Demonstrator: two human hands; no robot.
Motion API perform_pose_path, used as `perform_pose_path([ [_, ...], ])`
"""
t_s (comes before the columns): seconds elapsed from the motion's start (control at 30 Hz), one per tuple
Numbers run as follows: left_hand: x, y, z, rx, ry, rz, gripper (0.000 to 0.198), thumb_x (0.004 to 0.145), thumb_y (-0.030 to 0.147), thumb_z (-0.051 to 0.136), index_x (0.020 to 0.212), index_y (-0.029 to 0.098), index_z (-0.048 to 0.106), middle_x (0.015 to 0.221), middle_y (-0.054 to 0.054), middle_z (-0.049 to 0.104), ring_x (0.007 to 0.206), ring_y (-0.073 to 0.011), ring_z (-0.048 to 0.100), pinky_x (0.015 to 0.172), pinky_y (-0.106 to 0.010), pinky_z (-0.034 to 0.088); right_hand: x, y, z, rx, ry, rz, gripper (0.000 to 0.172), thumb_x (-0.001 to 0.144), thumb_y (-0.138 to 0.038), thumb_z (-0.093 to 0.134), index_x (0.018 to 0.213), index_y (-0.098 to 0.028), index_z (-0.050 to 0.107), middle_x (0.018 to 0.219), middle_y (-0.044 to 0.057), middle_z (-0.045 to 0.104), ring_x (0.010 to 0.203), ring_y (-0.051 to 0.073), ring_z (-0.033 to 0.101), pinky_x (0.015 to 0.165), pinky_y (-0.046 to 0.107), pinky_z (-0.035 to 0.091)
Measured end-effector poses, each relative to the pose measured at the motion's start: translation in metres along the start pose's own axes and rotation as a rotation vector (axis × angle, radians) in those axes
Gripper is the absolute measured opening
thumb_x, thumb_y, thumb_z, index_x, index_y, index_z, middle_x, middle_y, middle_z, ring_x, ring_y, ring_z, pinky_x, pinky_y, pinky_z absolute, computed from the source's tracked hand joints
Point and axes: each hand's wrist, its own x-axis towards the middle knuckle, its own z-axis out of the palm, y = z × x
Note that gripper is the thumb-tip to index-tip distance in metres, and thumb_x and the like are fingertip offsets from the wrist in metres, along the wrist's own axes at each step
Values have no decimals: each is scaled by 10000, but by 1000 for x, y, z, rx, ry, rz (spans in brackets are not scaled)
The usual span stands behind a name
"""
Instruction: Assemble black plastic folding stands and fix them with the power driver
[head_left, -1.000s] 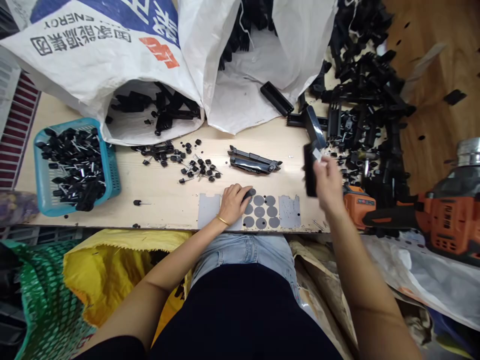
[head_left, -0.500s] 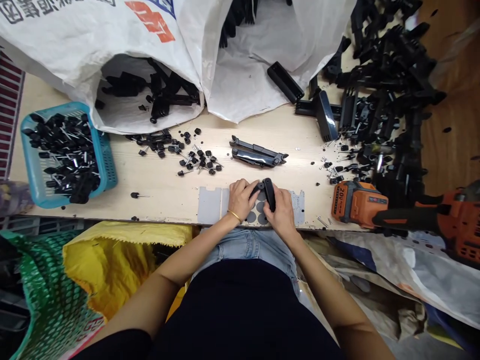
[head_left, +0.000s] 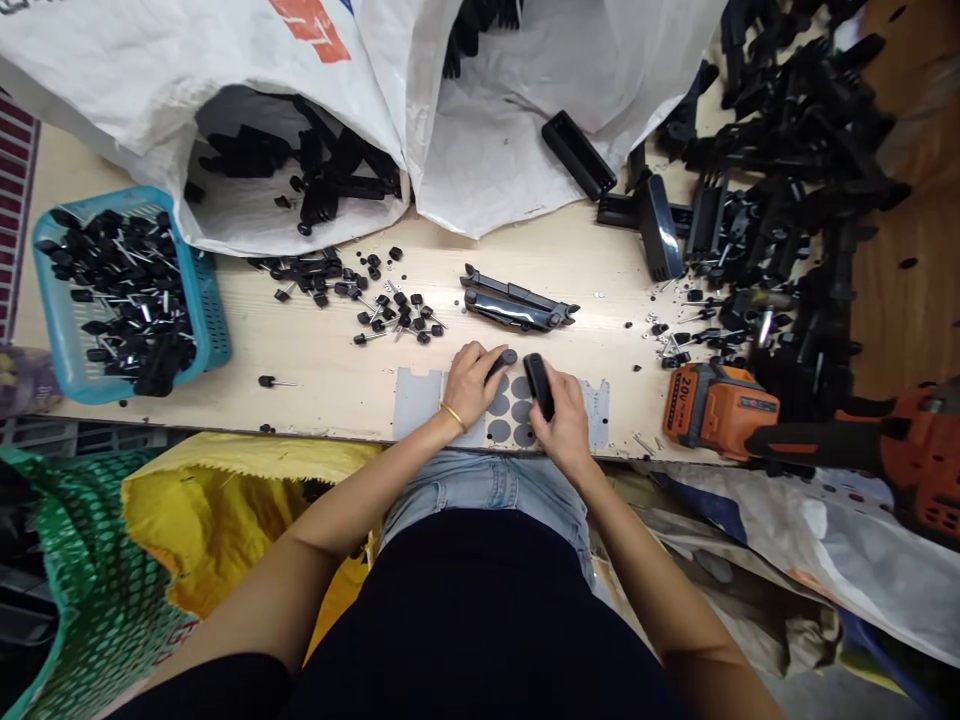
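Note:
My left hand (head_left: 468, 384) is closed on a small black piece with a rounded end (head_left: 502, 363), gripped between thumb and fingers. My right hand (head_left: 564, 412) grips a longer black plastic handle-like part (head_left: 538, 384), which stands tilted with its end up. A gap separates the two black parts. Under and between the hands lies a sheet of grey round pads (head_left: 523, 411). Plain grey sheet (head_left: 418, 402) shows to the left of it. Just beyond my hands, a folded black bracket-like assembly (head_left: 517, 300) rests on the wooden table.
A blue basket (head_left: 212, 310) of black-headed screws stands at the left. More black-headed screws (head_left: 405, 318) lie loose nearby. White sacks (head_left: 495, 190) of black parts stand at the back. An orange power tool (head_left: 724, 408) and a pile of black parts (head_left: 780, 220) occupy the right.
My hands have moved apart, the left one shifting left with its black piece, so the two parts no longer sit close together. More of the round pads shows between them.

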Motion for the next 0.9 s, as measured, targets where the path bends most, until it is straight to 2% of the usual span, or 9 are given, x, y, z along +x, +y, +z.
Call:
perform_pose_path([
  [0.1,-14,7,-1,42,1,-26,372,950,343,427,1247,170,568,790,-26,488,785,-175,488,752,-311,396,3,-4,-5,-25,-75,8,653,760,-140,470,1402,-177,352,1200,128,525,1089,277,498,939,467,456],
  [0.2,-20,12,5,72,28,-10,352,943,330,444,1220,172,592,790,-28,503,787,-176,499,742,-321,371,9,-12,-4,-73,-155,43,617,726,-151,511,1337,-139,419,1166,148,541,1057,303,508,905,484,466],
  [0.33,-21,13,13,65,73,-21,342,946,315,444,1211,155,588,809,-34,528,801,-175,509,746,-326,368,14,-18,6,-121,-36,60,482,808,-201,488,1283,-124,462,1101,158,561,1018,299,517,877,473,479],
  [0.5,-15,7,13,59,62,33,350,960,313,403,1198,128,579,789,-37,508,766,-174,488,722,-314,398,13,-11,12,-76,29,-63,513,824,-145,451,1337,-154,425,1091,136,556,1016,264,520,890,430,485],
  [0.7,2,-5,7,-26,-121,199,337,967,316,363,1200,166,554,859,-44,498,804,-174,499,756,-298,453,14,-7,7,-30,50,-51,539,830,-159,451,1365,-202,405,1060,106,544,1007,254,530,870,429,492],
  [0.9,5,-2,15,-5,-44,72,309,951,251,386,1201,146,534,847,-45,480,793,-173,502,740,-294,470,12,-7,11,-50,43,-55,547,830,-171,448,1374,-201,388,1040,113,523,995,261,510,865,446,483],
])
